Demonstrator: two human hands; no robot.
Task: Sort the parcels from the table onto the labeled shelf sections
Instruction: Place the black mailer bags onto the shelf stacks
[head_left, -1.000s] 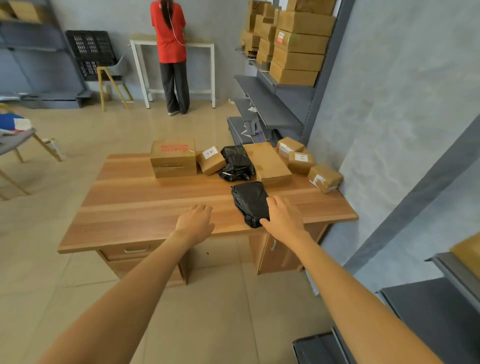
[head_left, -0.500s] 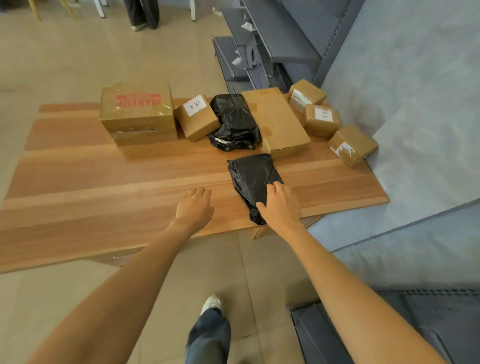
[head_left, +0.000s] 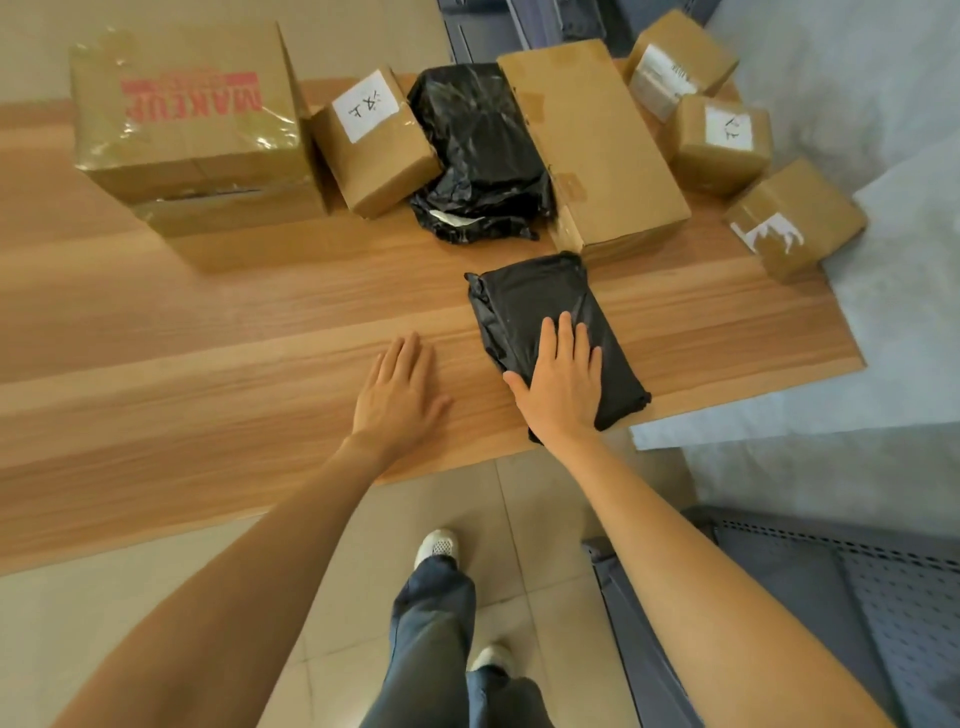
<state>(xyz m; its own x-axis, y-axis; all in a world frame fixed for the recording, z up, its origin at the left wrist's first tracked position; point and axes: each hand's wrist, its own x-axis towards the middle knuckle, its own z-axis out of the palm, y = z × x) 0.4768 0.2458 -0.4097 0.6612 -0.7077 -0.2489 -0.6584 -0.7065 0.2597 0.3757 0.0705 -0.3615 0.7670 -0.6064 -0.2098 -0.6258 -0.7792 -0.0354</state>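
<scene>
A flat black plastic parcel (head_left: 530, 304) lies near the front edge of the wooden table (head_left: 208, 332). My right hand (head_left: 563, 387) rests flat on its near half, fingers straight. My left hand (head_left: 397, 392) lies flat on the bare wood just left of it, touching no parcel. Behind stand a big taped "MAKEUP" carton (head_left: 187, 130), a small labelled box (head_left: 374, 140), a second crumpled black parcel (head_left: 478, 156) and a long flat carton (head_left: 597, 140). Three small brown boxes (head_left: 719, 143) sit at the table's right end.
A grey metal shelf (head_left: 857, 597) with a perforated deck stands low at the right, beside my right forearm. More grey shelving (head_left: 478, 26) shows beyond the table's far edge. A grey wall runs along the right. My legs and shoes are on the tiled floor below.
I have stepped closer and my view has tipped down onto the table. My right hand has slid further onto the black parcel; my left hand has settled flat on the wood.
</scene>
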